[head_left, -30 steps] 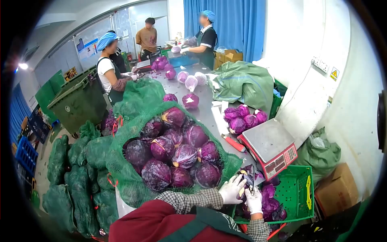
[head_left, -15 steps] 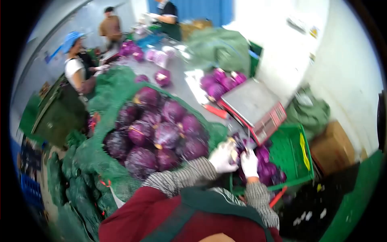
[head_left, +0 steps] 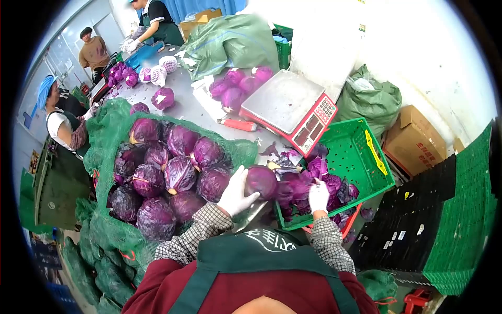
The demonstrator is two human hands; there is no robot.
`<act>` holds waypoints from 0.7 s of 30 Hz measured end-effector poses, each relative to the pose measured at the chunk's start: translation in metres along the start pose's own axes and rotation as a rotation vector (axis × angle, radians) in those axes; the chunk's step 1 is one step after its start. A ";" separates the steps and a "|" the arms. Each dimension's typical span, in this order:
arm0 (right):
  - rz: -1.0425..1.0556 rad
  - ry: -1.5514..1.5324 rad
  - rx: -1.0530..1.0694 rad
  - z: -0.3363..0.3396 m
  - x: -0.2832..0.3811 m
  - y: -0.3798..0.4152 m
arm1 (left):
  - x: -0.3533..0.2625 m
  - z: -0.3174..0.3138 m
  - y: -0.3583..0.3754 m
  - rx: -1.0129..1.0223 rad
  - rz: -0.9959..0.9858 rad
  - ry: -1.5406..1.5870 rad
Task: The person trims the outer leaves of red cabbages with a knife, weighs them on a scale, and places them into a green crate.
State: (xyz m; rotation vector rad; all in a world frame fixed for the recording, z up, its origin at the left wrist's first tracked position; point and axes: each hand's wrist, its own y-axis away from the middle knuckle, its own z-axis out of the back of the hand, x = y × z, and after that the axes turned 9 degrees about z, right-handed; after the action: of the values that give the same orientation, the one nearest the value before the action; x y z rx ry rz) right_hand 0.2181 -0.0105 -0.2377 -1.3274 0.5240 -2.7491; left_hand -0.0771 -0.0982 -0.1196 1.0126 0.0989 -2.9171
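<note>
My left hand (head_left: 236, 194), in a white glove, grips a peeled, smooth red cabbage (head_left: 261, 182) from its left side. My right hand (head_left: 318, 198), also gloved, is over the near part of a green crate (head_left: 361, 127), its fingers closed; what they hold is too small to make out. A blurred purple leaf (head_left: 291, 191) hangs between the cabbage and my right hand. Loose outer leaves (head_left: 330, 183) lie heaped in the crate below. To the left, several unpeeled red cabbages (head_left: 180, 174) fill an opened green mesh sack (head_left: 107, 136).
A red scale (head_left: 285, 102) stands beyond my hands, with a red-handled tool (head_left: 238, 124) beside it. Peeled cabbages (head_left: 234, 98) sit behind the scale. A cardboard box (head_left: 415, 136) and green sack (head_left: 368, 99) stand right. Co-workers (head_left: 157, 21) work at the table's far end.
The view has swung to the right. My left hand now holds the smooth cabbage clear of the crate's left edge, and my right hand is farther from it, with a leaf blurred between them.
</note>
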 end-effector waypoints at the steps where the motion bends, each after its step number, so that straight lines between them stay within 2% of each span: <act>1: -0.100 0.022 -0.063 0.021 0.014 -0.005 | -0.001 0.003 -0.002 0.019 0.021 0.050; 2: -0.263 -0.131 -0.028 0.024 -0.023 -0.007 | -0.003 0.007 -0.005 0.057 0.017 0.015; 3: -0.152 0.102 -0.004 0.033 -0.051 -0.008 | -0.006 0.011 -0.009 0.097 0.014 -0.019; 4: -0.039 0.335 0.022 0.045 -0.046 -0.010 | -0.007 0.015 -0.014 0.137 0.013 -0.051; 5: -0.107 0.188 0.018 0.055 -0.038 -0.008 | -0.004 0.018 -0.024 0.161 -0.122 -0.099; 6: -0.175 0.041 0.011 0.072 0.009 -0.015 | -0.019 0.027 -0.030 0.193 -0.198 -0.143; 8: -0.079 -0.273 -0.015 0.053 0.037 -0.022 | -0.041 0.039 -0.048 0.257 -0.452 -0.406; 9: -0.101 -0.377 0.064 0.047 0.065 -0.021 | -0.042 0.036 -0.053 0.178 -0.565 -0.570; 10: -0.039 -0.505 0.187 0.046 0.094 -0.020 | -0.041 0.037 -0.057 0.166 -0.584 -0.589; 12: -0.153 -0.683 0.324 0.016 0.112 -0.006 | -0.041 0.045 -0.060 0.410 -0.314 -0.297; 13: 0.021 -0.511 0.296 -0.003 0.100 0.001 | -0.045 0.048 -0.056 0.529 -0.198 -0.061; 14: 0.113 -0.421 0.276 -0.015 0.088 0.010 | -0.017 0.027 -0.056 0.454 -0.221 -0.096; 16: 0.216 -0.320 0.234 -0.022 0.082 0.022 | -0.026 0.021 -0.059 0.404 0.110 0.326; 17: 0.213 -0.331 0.232 -0.023 0.076 0.027 | -0.032 0.016 -0.055 0.315 0.177 0.341; 20: 0.178 -0.399 0.254 -0.006 0.092 0.035 | -0.039 0.008 -0.066 0.246 0.201 0.014; 21: 0.165 -0.424 0.269 -0.003 0.096 0.036 | -0.052 0.017 -0.062 0.318 0.235 -0.048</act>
State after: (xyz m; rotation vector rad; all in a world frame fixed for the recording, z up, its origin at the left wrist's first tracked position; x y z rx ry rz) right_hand 0.1518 -0.0617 -0.1786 -1.6418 0.2128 -2.2178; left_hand -0.0516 -0.0358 -0.0715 0.9141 -0.4667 -2.7885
